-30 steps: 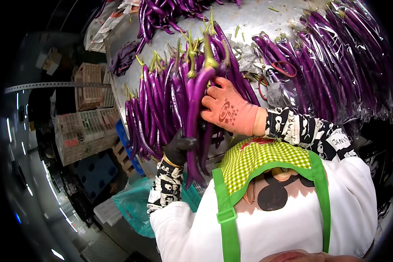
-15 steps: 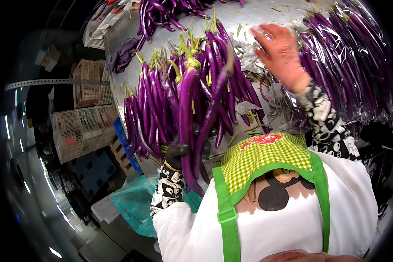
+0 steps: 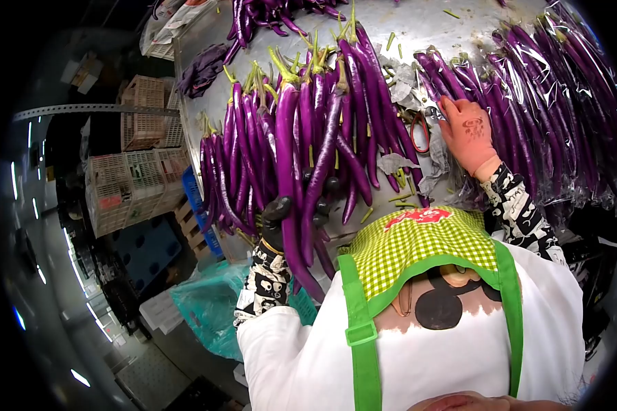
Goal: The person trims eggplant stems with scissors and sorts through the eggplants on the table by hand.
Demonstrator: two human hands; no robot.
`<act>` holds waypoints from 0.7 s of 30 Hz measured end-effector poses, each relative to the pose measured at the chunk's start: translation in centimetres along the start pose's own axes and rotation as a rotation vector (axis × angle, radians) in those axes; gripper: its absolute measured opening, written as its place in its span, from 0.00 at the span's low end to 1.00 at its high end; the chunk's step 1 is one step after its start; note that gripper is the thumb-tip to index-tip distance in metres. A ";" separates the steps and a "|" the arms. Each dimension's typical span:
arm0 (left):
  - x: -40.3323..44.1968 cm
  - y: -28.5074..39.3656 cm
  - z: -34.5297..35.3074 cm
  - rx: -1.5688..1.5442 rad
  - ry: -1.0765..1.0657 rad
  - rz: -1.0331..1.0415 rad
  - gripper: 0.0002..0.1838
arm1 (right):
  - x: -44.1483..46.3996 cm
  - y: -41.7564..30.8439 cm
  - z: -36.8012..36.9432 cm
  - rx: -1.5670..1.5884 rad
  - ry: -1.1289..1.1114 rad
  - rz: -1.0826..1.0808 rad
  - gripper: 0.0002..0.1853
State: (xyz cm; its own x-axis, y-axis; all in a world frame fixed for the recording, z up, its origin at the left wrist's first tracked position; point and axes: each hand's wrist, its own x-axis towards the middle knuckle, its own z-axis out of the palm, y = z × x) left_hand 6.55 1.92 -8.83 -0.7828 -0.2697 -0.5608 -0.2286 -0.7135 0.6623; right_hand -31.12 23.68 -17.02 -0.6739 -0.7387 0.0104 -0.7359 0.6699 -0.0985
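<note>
My left hand (image 3: 280,214), in a dark glove, is closed around the lower parts of a few long purple eggplants (image 3: 286,144), their green stems pointing away from me. A pale-tipped eggplant (image 3: 325,151) leans beside them, with dark fingertips showing around it. Behind these lies a row of loose eggplants (image 3: 236,147). To the right, my right hand (image 3: 469,133), in an orange glove, rests with bent fingers over eggplants (image 3: 445,74) next to the wrapped ones. Its fingertips are partly hidden.
Eggplants in clear plastic (image 3: 538,116) cover the table's right side. Red-handled scissors (image 3: 420,133), paper scraps (image 3: 396,163) and cut stems lie mid-table. A purple cloth (image 3: 202,70) sits at the left edge. Crates (image 3: 127,185) and a teal bag (image 3: 209,308) are left of the table.
My right hand has come down and toward me from a raised, spread pose onto the eggplants at the right. My left hand keeps hold of its eggplants; the view has shifted slightly.
</note>
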 end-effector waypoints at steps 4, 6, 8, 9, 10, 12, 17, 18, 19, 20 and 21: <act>0.0 0.1 0.2 0.021 -0.009 -0.006 0.38 | 1.2 -2.3 -1.8 -0.070 -0.274 0.108 0.46; 0.1 0.4 0.3 0.019 -0.022 0.001 0.38 | 1.9 -3.3 -1.9 -0.221 -0.357 0.060 0.52; 0.6 0.9 0.3 0.008 -0.045 0.017 0.38 | 2.2 -3.5 -1.3 -0.246 -0.401 0.059 0.50; 0.9 1.2 0.4 -0.005 -0.062 0.025 0.38 | 2.6 -3.5 -0.9 -0.260 -0.423 0.058 0.49; 1.4 1.5 0.4 -0.033 -0.089 0.033 0.38 | 3.2 -3.3 -0.8 -0.243 -0.434 0.067 0.42; 2.4 2.1 0.4 -0.093 -0.148 0.053 0.38 | 3.8 -2.6 -1.2 -0.140 -0.449 0.093 0.37; 3.3 2.8 -0.1 -0.175 -0.254 0.069 0.38 | 4.1 1.4 -3.5 0.635 -0.468 0.143 0.26; 3.3 2.9 -0.1 -0.167 -0.258 0.069 0.38 | 3.6 2.7 -1.9 0.789 -0.332 0.097 0.29; 3.2 3.0 0.0 -0.144 -0.250 0.068 0.38 | 3.2 2.5 -2.1 0.911 -0.332 0.100 0.29; 3.0 3.1 -0.1 -0.115 -0.237 0.065 0.38 | 2.2 2.1 -2.6 1.032 -0.331 0.103 0.29; 2.9 3.1 -0.1 -0.076 -0.223 0.058 0.38 | 1.4 1.7 -3.2 1.152 -0.331 0.108 0.30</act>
State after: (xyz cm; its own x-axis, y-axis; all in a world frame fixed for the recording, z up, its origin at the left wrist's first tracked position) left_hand 3.64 -1.21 -8.44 -0.9037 -0.1681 -0.3937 -0.1421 -0.7497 0.6463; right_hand -33.55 24.05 -13.98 -0.5550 -0.7789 -0.2921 -0.0719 0.3947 -0.9160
